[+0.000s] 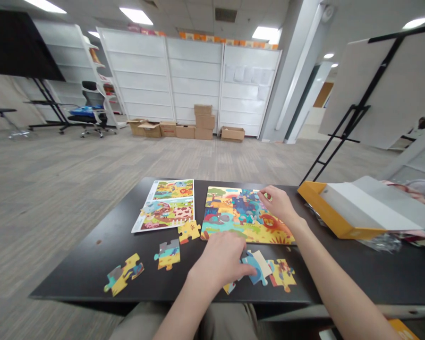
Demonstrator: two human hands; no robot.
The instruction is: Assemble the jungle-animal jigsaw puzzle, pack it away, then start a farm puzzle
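A jigsaw puzzle board (221, 231) with a colourful animal picture lies on the black table. Over its upper right part, my right hand (278, 205) pinches a puzzle piece (268, 196), mostly hidden by the fingers. My left hand (222, 257) is at the board's lower edge, fingers forward and thumb apart, with no piece visible in it. Beside that thumb lies a blue puzzle piece (254, 268), partly under a pale piece (262, 263). A yellow piece (283, 274) is just right of them. More loose pieces (168, 254) lie to the left.
A picture sheet (168, 205) lies left of the board. On the right, an open yellow box (327, 212) stands on the table (81, 264) beside crumpled clear plastic (386, 242). Beyond are a wheeled board stand (354, 113), cardboard boxes (203, 123) and an office chair (90, 111).
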